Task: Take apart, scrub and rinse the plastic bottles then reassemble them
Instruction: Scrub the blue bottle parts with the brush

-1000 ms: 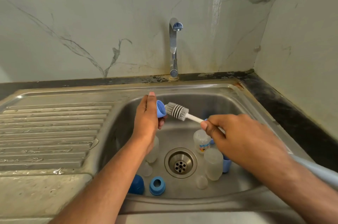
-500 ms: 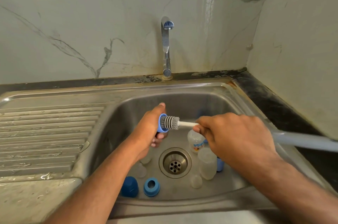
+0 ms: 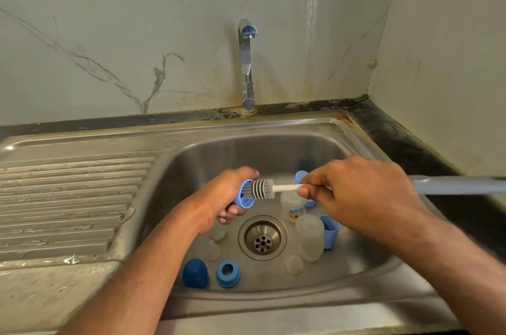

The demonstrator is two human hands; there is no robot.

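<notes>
While left hand (image 3: 219,200) grips a blue cap (image 3: 242,193) over the sink (image 3: 364,277), fingers curled round it, opening facing 3 o'clock, right hand (image 3: 356,195) pinches the white stem of the bottle brush (image 3: 262,189). Grey bristle head sits partly inside the cap. Brush's long grey-blue handle runs off toward 3 o'clock. Basin floor: drain (image 3: 262,238) at centre; labelled clear bottle (image 3: 292,207) at about 1 o'clock from it, frosted bottle (image 3: 309,237) at 3 o'clock with a blue cup (image 3: 330,229) just beside. Dark blue dome cap (image 3: 195,273) and blue ring collar (image 3: 228,273) lie near each other at 7 o'clock. Small clear nipple (image 3: 294,264) at 5 o'clock. Tap (image 3: 247,66) at 12 o'clock, behind the basin.
</notes>
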